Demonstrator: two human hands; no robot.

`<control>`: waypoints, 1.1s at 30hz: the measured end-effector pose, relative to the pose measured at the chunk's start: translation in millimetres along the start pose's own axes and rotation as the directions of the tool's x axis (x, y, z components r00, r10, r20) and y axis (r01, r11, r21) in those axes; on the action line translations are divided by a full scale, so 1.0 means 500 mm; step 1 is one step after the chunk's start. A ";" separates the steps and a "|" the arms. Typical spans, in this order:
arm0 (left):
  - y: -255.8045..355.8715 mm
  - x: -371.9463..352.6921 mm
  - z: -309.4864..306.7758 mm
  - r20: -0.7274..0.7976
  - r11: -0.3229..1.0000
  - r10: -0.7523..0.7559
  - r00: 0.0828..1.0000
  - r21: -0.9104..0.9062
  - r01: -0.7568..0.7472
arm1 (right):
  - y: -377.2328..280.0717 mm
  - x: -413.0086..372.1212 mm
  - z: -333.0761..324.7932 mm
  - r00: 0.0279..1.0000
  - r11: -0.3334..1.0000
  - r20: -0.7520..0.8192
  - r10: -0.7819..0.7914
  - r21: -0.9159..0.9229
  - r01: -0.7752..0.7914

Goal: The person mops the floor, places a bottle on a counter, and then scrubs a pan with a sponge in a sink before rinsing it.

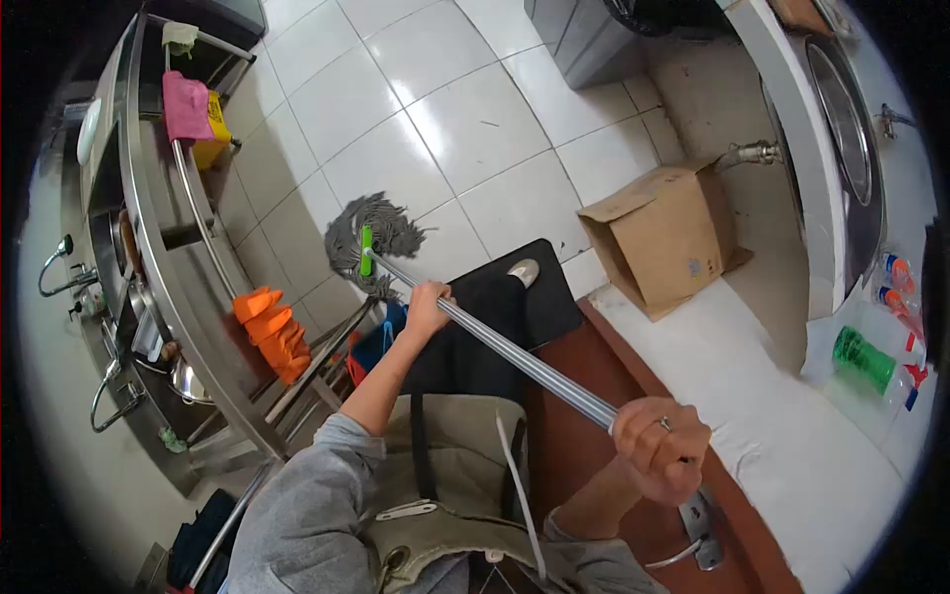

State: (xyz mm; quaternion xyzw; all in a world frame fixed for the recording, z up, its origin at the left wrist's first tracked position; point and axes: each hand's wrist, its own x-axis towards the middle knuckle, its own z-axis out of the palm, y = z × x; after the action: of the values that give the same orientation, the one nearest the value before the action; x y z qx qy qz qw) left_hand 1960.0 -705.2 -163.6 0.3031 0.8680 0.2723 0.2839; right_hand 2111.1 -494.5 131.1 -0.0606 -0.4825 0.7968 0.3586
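A string mop (554, 381) slants across the view, its silver handle running down to a green clamp and a grey mop head spread on the white tiles. My left hand (428, 308) is wrapped round the lower part of the handle, not far above the clamp. Near the upper end, my right hand (661, 450), wearing a ring, grips the same handle. The handle's very tip is hidden by the right hand. Under the handle, dark trousers and one light shoe (524, 272) show on a dark mat (554, 307).
A cardboard box (673, 233) stands on the floor to the right. On the left runs a steel sink counter (158, 257) with orange gloves (272, 332) and a pink cloth (188, 105) on its rail. A grey bin (584, 45) is at the back. Bottles (863, 358) sit at far right.
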 end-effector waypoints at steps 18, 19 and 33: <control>0.504 0.422 0.227 0.590 0.736 0.577 0.565 -0.076 -0.672 | -0.254 0.145 -0.111 0.424 0.738 -0.605 -0.673 -0.583 0.339; 0.496 0.444 0.230 0.628 0.758 0.510 0.588 -0.006 -0.652 | -0.248 0.149 -0.132 0.386 0.759 -0.654 -0.651 -0.548 0.351; 0.226 0.708 -0.075 -0.369 0.967 0.155 0.916 0.245 -0.065 | 0.317 0.356 -0.210 0.876 0.840 -0.258 -0.407 -0.483 0.248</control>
State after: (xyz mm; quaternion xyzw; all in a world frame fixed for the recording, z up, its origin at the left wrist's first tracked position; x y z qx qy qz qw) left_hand 1745.5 -400.0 -180.7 0.3228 0.9136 0.2409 0.0555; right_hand 1945.2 -350.1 -8.8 -0.1955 -0.5795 0.5700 0.5487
